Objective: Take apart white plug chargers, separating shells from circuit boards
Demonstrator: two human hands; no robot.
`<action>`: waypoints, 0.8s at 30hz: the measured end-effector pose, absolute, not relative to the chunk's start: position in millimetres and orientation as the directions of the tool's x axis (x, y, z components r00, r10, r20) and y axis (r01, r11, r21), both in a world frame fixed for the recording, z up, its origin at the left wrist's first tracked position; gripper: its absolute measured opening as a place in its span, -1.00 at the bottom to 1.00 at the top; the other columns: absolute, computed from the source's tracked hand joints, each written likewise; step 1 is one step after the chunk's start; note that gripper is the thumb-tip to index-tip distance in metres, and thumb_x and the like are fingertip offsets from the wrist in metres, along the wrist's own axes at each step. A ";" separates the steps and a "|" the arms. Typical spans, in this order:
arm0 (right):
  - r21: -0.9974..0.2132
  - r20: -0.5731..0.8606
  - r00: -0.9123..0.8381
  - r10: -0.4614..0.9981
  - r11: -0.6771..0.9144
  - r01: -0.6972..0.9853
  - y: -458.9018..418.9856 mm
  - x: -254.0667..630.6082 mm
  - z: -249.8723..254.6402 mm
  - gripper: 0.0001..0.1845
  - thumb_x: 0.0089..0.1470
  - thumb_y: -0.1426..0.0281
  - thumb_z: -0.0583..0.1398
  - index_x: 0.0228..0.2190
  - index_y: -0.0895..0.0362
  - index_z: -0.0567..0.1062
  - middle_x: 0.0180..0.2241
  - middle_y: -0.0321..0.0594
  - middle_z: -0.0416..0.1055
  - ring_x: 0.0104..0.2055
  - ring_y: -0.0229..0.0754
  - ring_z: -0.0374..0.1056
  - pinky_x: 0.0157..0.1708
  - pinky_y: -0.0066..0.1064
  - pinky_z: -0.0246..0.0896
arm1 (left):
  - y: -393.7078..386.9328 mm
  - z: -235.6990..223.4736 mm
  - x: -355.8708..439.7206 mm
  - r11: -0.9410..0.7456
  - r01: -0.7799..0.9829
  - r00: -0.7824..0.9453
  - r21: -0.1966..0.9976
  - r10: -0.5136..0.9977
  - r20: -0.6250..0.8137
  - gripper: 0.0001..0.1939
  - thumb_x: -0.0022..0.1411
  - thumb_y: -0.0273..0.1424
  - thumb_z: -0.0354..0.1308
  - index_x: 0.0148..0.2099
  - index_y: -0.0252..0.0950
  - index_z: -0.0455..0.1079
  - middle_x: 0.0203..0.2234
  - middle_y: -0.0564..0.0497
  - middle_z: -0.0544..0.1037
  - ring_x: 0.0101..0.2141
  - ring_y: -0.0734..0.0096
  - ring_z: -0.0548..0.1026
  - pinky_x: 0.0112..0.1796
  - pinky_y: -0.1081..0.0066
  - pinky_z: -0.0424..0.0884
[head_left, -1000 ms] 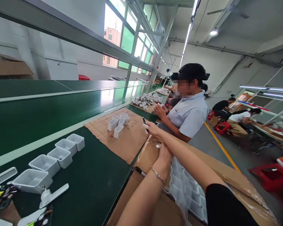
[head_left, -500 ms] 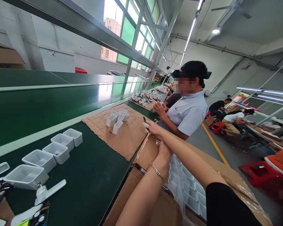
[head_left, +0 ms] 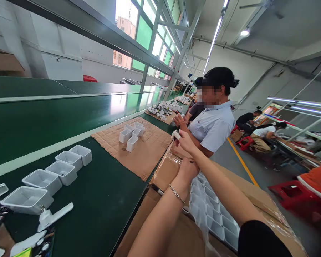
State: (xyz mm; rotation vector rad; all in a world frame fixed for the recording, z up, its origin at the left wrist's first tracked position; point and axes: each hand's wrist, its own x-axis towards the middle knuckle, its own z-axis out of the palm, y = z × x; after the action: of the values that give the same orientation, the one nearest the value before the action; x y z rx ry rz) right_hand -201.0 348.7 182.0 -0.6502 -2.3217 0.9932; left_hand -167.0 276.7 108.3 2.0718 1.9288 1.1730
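Over the open cardboard box (head_left: 166,169), my right hand (head_left: 186,142) is closed on a slim black tool (head_left: 178,128), whose kind I cannot make out. White wrapping (head_left: 176,135) covers fingertips of this hand. My left hand (head_left: 188,168), with a bracelet at its wrist, is closed just below the right forearm. Its fingers are turned away, so anything in them is hidden. Beneath my arms, rows of white plastic tubs (head_left: 216,217) fill the box, partly under clear plastic film (head_left: 199,210).
On the green bench (head_left: 96,200), several white tubs (head_left: 61,171) stand in a row at left. More tubs (head_left: 132,142) sit on a cardboard sheet (head_left: 149,159). A co-worker (head_left: 214,117) sits beyond the box, near piled parts (head_left: 160,110). A red stool (head_left: 289,196) is at right.
My right hand has moved right and slightly up, away from the cardboard sheet, with the black tool still in it. My left hand has shifted slightly right.
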 end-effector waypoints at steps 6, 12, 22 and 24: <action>-0.745 0.568 -0.384 0.728 0.653 0.136 350.8 -124.3 195.9 -0.52 0.11 -0.06 0.07 -0.21 0.10 0.35 -0.40 -0.17 0.45 -0.39 -0.16 0.44 -0.30 -0.28 0.42 | 268.7 108.6 -204.6 0.225 0.423 -0.778 0.878 0.587 0.224 -0.74 0.42 -0.29 0.00 -0.02 -0.37 0.35 -0.16 -0.11 0.48 -0.17 0.30 0.49 -0.13 0.19 0.48; -0.654 0.566 -0.514 0.645 0.730 0.196 320.7 -91.5 157.0 -0.74 0.00 0.16 0.26 -0.37 0.09 0.50 -0.32 -0.14 0.50 -0.28 -0.09 0.45 -0.17 -0.21 0.41 | 266.0 103.9 -228.4 0.184 0.071 -0.929 0.980 0.371 -0.003 -0.70 0.41 -0.25 0.02 0.05 -0.34 0.32 -0.07 -0.12 0.44 -0.09 0.25 0.46 -0.05 0.13 0.44; -0.420 0.470 -0.799 0.375 0.891 0.171 318.3 -121.9 109.8 -0.76 0.19 0.24 0.18 -0.30 0.18 0.50 -0.25 -0.14 0.50 -0.18 -0.15 0.42 -0.08 -0.17 0.33 | 233.8 105.8 -252.5 0.000 -0.096 -0.878 0.995 0.472 -0.084 -0.70 0.37 -0.24 0.09 -0.01 -0.37 0.35 -0.18 -0.07 0.47 -0.23 0.35 0.49 -0.20 0.26 0.50; -0.388 0.463 -0.816 0.346 0.907 0.165 320.5 -124.1 108.5 -0.74 0.23 0.24 0.16 -0.27 0.19 0.49 -0.24 -0.16 0.49 -0.18 -0.17 0.41 -0.09 -0.18 0.33 | 222.7 113.3 -254.7 -0.036 -0.108 -0.852 0.993 0.519 -0.074 -0.73 0.37 -0.26 0.10 -0.07 -0.38 0.37 -0.23 -0.04 0.48 -0.28 0.39 0.49 -0.24 0.30 0.50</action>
State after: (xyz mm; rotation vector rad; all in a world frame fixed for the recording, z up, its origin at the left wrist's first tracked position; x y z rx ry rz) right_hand -124.1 320.5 108.5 -0.3672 -2.5269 0.4508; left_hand -254.7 222.7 113.3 0.4314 1.8152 1.9401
